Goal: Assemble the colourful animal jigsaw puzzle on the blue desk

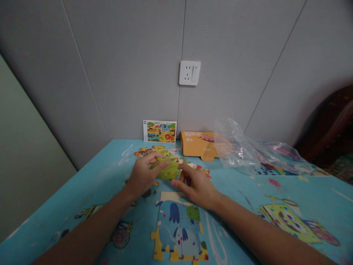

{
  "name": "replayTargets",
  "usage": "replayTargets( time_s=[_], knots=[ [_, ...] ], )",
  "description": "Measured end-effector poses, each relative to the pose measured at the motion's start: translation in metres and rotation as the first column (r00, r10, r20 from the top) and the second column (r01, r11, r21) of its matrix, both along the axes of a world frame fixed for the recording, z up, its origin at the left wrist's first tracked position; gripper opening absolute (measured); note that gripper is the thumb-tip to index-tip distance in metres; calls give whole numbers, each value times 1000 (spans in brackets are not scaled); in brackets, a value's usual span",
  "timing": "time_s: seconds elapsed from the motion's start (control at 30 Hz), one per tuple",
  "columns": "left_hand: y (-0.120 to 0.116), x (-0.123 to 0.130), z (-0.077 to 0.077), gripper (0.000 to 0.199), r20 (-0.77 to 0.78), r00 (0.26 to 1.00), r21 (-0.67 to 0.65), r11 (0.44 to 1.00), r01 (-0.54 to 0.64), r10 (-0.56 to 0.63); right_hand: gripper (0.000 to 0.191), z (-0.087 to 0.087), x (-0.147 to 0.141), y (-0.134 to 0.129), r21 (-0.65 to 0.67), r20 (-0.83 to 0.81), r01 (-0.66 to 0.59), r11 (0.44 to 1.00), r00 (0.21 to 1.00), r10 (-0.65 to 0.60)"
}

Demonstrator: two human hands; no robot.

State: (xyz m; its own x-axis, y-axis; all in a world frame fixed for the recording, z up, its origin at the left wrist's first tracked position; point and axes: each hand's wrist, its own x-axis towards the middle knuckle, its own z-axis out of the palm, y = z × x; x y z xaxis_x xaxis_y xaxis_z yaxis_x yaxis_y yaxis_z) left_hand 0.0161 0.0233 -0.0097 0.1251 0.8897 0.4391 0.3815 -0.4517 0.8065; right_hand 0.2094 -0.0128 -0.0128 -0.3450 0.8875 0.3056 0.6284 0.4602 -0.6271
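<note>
A green puzzle piece (169, 171) is raised above the table between my two hands. My left hand (145, 173) pinches its left side, with the thumb across the front. My right hand (198, 184) has thumb and index finger at its right edge, the other fingers curled in. Just below, on the tablecloth, lies a joined section of puzzle (179, 228) showing a big blue elephant and a small pale one, its outer edges knobbed. Behind my hands spread several loose puzzle pieces (150, 150), partly hidden by the fingers and the green piece.
Against the grey wall leans a picture card (160, 131) of animals. Beside it sits an orange puzzle box (197, 147), its right part under a crumpled clear plastic bag (237, 147). The blue tablecloth (242, 228) carries cartoon prints. A white socket (189, 73) is on the wall.
</note>
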Motion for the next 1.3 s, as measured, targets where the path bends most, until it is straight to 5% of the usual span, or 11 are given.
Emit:
replayTargets(
  time_s=[0.13,0.37,0.43,0.57,0.8,1.03,1.3],
  knots=[
    [-8,4,-3,22,-74,979,-29,981,191,-192,24,-7,-2,-2,35,-39,-9,999,999,11],
    [-1,4,-3,8,-187,975,255,952,166,-120,23,-7,4,6,14,-238,100,995,967,-94],
    [1,3,-5,17,-153,978,279,944,178,-139,27,-6,5,5,22,-260,115,993,960,-106],
    [4,1,-11,31,-84,984,223,960,170,-155,42,-3,6,-1,27,-242,106,994,966,-96],
    [5,2,-17,33,-31,967,183,950,254,-253,34,-3,5,0,-5,-320,150,989,936,-144],
    [-12,8,-6,49,150,900,-98,899,426,-410,29,-6,1,3,-36,-447,140,990,883,-141],
    [-3,14,-12,39,275,941,-72,972,224,-196,31,-11,2,7,-50,-538,203,978,819,-198]
  ],
)
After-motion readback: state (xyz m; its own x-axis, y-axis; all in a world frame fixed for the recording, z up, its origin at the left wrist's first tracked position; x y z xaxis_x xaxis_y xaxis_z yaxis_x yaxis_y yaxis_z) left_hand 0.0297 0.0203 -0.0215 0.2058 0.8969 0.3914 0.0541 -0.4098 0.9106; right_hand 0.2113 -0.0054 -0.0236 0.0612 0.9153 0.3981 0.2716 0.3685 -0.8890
